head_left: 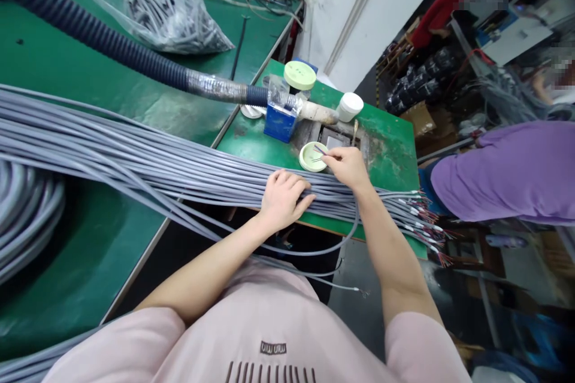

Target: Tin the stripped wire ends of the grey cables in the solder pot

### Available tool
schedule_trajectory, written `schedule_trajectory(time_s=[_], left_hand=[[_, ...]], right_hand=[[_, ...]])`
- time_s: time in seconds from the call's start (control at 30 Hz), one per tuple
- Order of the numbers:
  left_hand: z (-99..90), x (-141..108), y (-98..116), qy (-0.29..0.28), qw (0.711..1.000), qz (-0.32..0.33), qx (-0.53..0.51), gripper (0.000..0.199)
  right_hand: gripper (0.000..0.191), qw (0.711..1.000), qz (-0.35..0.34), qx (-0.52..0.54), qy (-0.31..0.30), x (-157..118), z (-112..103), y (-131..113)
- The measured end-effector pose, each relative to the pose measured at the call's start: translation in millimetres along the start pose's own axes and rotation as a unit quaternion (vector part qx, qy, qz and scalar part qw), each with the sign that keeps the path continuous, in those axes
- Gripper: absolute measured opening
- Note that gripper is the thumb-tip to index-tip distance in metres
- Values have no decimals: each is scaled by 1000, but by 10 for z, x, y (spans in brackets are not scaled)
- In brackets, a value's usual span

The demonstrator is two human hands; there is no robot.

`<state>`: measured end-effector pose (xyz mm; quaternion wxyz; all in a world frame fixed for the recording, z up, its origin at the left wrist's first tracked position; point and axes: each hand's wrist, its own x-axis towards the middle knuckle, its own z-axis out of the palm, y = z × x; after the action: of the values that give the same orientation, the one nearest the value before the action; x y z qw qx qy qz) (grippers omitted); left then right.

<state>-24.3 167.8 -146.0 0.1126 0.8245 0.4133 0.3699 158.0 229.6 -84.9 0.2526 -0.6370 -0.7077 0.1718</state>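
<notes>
A long bundle of grey cables (211,170) runs across the green table. My left hand (284,198) lies on top of it, fingers stretched over the cables and thumb apart. My right hand (349,169) is closed in a pinch on the end of one grey cable, which loops down below the wrist. Thin stripped wires (320,150) stick out to the left from its fingertips, over a shallow round pale tub (306,165). Whether the wire tips touch the tub's contents I cannot tell. Just behind that hand is a square metal-topped unit (338,143) set into the table.
A black ribbed hose (148,60) ends above the unit, resting on a blue box (278,124). Nearby stand a white jar (350,106) and a yellow-lidded tub (300,75). A plastic bag (166,12) lies behind. A person in purple (507,173) is at the right.
</notes>
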Motion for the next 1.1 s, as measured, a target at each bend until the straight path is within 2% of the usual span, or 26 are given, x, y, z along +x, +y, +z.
schedule_trajectory(time_s=[0.3,0.57,0.67,0.73,0.9,1.0,1.1], left_hand=[[-16,4,-7,-2,1000,13,13,25],[-6,-7,-14,-5,1000,14,7,26],[-17,-3,-16,-2,1000,13,2,26],[-22,0,-19,-1,1000,11,-3,27],[-16,6,-24,-3,1000,10,-12,26],[-9,7,-24,-3,1000,6,-17,24],[-5,6,-23,-4,1000,4,-23,22]], right_hand=[[22,990,14,-123,-63,161,76,-12],[24,984,13,-159,-83,174,88,-67],[24,988,-4,-142,-67,167,-6,-58],[24,991,-12,-126,-36,167,-117,-23],[24,990,28,-128,54,239,-358,195],[24,981,50,-174,65,319,-366,355],[25,970,84,-225,51,390,-299,461]])
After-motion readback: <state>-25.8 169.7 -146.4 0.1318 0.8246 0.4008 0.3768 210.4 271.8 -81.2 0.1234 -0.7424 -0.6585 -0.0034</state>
